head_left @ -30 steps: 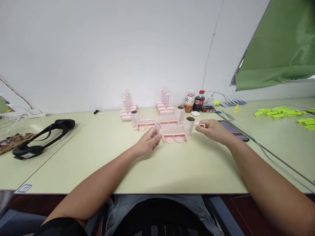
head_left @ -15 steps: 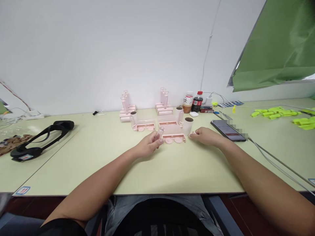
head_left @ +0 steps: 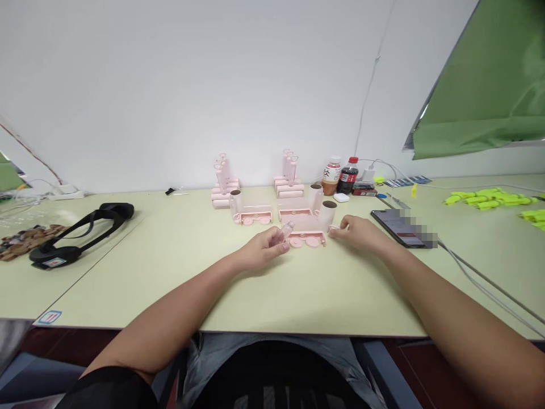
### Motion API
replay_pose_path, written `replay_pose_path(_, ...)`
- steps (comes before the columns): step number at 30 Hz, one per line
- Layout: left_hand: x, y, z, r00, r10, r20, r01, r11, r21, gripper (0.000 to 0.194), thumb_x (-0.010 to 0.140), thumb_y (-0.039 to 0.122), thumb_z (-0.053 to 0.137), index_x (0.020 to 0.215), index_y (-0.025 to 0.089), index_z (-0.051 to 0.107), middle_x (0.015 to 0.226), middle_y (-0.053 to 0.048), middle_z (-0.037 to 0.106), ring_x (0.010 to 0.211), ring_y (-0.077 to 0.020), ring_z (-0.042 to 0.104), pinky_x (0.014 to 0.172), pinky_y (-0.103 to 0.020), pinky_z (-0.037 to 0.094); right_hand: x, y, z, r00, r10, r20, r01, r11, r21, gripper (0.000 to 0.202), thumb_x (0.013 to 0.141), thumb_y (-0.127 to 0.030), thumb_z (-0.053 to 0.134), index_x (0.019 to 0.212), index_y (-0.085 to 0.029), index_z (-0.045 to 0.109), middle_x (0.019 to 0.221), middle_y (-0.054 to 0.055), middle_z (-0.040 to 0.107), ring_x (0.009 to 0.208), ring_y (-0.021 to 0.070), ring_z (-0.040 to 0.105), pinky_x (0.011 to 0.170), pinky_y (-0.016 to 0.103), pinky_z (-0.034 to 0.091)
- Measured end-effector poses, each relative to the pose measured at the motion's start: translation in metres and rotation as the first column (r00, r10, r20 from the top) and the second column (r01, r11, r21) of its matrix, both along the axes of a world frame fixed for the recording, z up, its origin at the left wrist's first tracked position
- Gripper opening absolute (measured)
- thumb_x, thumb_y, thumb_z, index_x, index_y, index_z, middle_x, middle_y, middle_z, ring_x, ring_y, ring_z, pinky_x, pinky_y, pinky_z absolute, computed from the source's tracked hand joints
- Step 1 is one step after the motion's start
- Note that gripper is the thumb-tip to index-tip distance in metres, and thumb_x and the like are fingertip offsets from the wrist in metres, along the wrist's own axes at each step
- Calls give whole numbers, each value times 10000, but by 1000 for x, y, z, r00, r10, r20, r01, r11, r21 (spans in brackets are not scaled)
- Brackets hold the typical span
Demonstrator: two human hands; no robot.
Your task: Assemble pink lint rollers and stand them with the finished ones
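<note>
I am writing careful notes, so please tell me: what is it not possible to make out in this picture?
All in the head view:
- Lower end of the clear bottle: covered by the left hand.
- Full shape of the small pink piece: too small, partly behind the right hand's fingers.
- Part of the phone: masked by pixel blocks.
- Rightmost yellow-green pieces: cut off by the right edge.

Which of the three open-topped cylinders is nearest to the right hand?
The front right cylinder: it stands just beside the right hand, while the back right cylinder and the left cylinder are farther away.
</note>
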State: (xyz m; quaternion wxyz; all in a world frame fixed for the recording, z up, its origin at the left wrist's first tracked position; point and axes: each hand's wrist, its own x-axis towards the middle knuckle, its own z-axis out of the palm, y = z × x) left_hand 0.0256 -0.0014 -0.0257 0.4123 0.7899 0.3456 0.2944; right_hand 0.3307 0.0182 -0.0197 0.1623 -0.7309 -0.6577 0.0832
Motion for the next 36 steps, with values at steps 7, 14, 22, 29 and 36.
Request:
replay_pose_path(7, 3, -3, 0, 1000, -17, 10, 17, 1000, -17, 391, 833, 546, 574, 780, 189, 424, 735, 33, 395, 662, -110, 362, 616, -248, 331, -26, -27, 19, 867, 230, -442, -86, 942, 323, 348, 792, -493, 576, 972, -196, 560, 543, -49, 476, 541, 147, 499, 517, 251, 329)
replay_pose_path(14, 22, -18, 0, 952, -277, 129, 286, 957, -54, 343, 860, 481, 578, 1014, 174, 577, 861, -30, 542, 762, -150, 492, 677, -270, 386, -78, -52, 4, 357, 529, -770, -606, 758, 240, 389, 748, -494, 700, 945, -166, 627, 688, 4, 572, 500, 98, 466, 446, 238, 390)
replay_pose_path(22, 14, -12, -8, 991, -136, -4, 133, 978, -162, 449, 825, 490, 618, 1144, 187, 532, 874, 11, 512, 656, -85, 431, 615, -232, 368, -33, -35, 22, 645, 503, -576, -52, 780, 623, 261, 738, -416, 687, 802, -193, 567, 641, -12, 548, 528, 115, 476, 475, 243, 389)
replay_pose_path(29, 12, -11, -9, 981, -191, -1, 187, 960, -206, 388, 839, 477, 606, 1075, 175, 547, 742, 43, 469, 642, -87, 423, 607, -237, 348, -21, -20, 13, 938, 178, -296, -21, 884, 467, 165, 749, -360, 614, 784, -199, 613, 618, -9, 610, 565, 141, 533, 542, 256, 376)
replay_pose_path(36, 12, -11, -8, 979, -205, -18, 196, 954, -225, 389, 826, 497, 605, 1026, 167, 553, 697, 51, 439, 605, -83, 393, 565, -228, 321, -29, -16, 7, 974, 119, -192, -68, 964, 255, 193, 775, -386, 555, 791, -208, 629, 670, 6, 695, 608, 174, 608, 535, 264, 369)
